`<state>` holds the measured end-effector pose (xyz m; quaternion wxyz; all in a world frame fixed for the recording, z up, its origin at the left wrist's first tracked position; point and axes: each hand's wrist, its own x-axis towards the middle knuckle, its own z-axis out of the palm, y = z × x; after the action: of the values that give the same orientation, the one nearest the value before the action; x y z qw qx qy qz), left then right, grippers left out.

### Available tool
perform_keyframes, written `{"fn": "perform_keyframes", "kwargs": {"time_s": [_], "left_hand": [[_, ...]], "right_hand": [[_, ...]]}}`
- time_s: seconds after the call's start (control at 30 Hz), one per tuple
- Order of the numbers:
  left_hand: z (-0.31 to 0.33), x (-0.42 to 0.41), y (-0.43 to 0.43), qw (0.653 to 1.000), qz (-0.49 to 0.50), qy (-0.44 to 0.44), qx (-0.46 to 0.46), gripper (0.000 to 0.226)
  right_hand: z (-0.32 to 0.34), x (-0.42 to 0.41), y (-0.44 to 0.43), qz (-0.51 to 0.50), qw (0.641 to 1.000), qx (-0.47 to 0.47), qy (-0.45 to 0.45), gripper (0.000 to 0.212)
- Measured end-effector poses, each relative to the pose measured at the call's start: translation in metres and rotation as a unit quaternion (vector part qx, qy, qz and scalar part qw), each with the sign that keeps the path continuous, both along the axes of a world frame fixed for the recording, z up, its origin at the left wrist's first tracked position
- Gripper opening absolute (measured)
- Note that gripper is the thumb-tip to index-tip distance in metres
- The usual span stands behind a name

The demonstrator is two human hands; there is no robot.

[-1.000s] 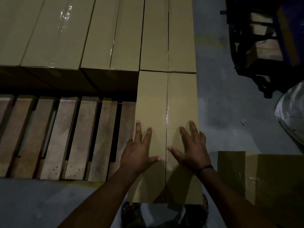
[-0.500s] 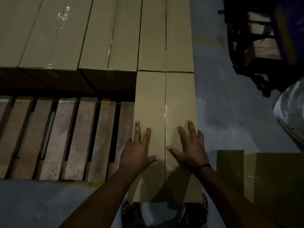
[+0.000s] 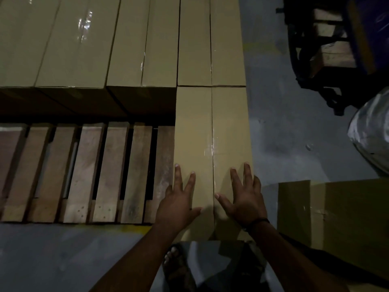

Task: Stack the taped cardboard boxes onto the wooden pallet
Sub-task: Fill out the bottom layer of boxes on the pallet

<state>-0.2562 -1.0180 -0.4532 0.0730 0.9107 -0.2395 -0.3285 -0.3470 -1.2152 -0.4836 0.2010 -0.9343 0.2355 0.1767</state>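
Observation:
A long taped cardboard box (image 3: pixel 212 131) lies on the right end of the wooden pallet (image 3: pixel 84 173), its far end butted against another box (image 3: pixel 210 41). My left hand (image 3: pixel 179 199) lies flat on its near left half, fingers spread. On the near right half rests my right hand (image 3: pixel 242 197), palm down, fingers apart. Neither hand grips anything. More taped boxes (image 3: pixel 73 43) fill the pallet's back row. The pallet's front slats to the left are bare.
Another cardboard box (image 3: pixel 336 220) sits on the grey floor at the right. A dark cart or frame (image 3: pixel 328 51) stands at the upper right, with a plastic-wrapped bundle (image 3: pixel 372 133) below it. My sandalled foot (image 3: pixel 174 268) is under the box's near end.
The box has slid slightly further onto the pallet under both hands; its near end now sits closer to the pallet edge. Hands keep the same flat pose.

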Motion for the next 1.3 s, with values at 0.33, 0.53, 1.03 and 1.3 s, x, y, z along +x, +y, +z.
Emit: {"fn": "perform_keyframes", "kwargs": {"time_s": [0.33,0.53,1.03,1.3], "left_hand": [[0.011,-0.039,0.020,0.996,-0.051,0.069,0.033,0.143],[0.007,-0.041,0.019,0.995,-0.071,0.042,0.051,0.141],[0.125,-0.031,0.012,0.996,-0.078,-0.028,0.019,0.126],[0.257,-0.065,0.017,0.996,-0.043,-0.034,-0.064,0.104]], "right_hand": [[0.003,-0.046,0.021,0.012,0.999,-0.028,0.017,0.108],[0.005,-0.045,0.021,0.007,1.000,-0.003,0.028,0.109],[0.127,-0.033,0.032,0.010,0.999,-0.027,0.043,0.094],[0.270,-0.060,0.048,-0.003,0.999,-0.035,-0.013,0.084]]}}
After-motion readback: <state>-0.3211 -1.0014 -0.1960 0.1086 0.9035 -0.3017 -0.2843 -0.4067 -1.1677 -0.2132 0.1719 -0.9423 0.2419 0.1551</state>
